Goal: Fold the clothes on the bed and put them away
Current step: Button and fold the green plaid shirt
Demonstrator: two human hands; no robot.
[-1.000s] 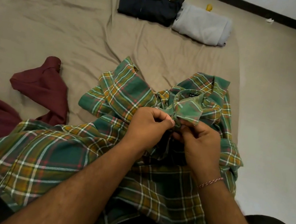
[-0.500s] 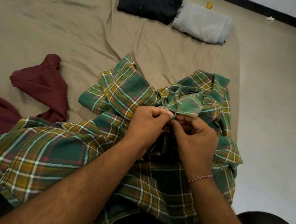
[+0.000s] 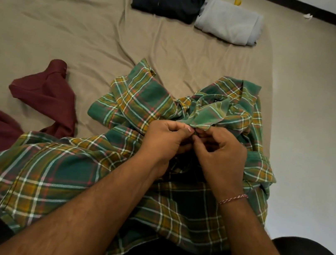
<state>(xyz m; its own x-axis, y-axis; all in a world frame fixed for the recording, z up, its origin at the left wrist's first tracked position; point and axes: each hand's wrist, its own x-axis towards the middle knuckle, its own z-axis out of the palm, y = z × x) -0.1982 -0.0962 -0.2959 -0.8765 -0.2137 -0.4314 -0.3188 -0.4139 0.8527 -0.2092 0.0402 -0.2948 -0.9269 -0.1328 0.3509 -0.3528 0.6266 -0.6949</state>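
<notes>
Two hands are brought together at the front of the green plaid shirt (image 3: 50, 177), which is spread over the near edge of the bed (image 3: 46, 28) and the lap. Cloth just below the collar (image 3: 210, 116) is pinched by the left hand (image 3: 166, 141) and the right hand (image 3: 221, 155), fingertips nearly touching, possibly so that a button can be worked, though none is visible. A maroon garment (image 3: 45, 96) lies unfolded at the left; a dark folded garment (image 3: 168, 0) and a grey folded garment (image 3: 228, 21) are set aside together far up the bed.
</notes>
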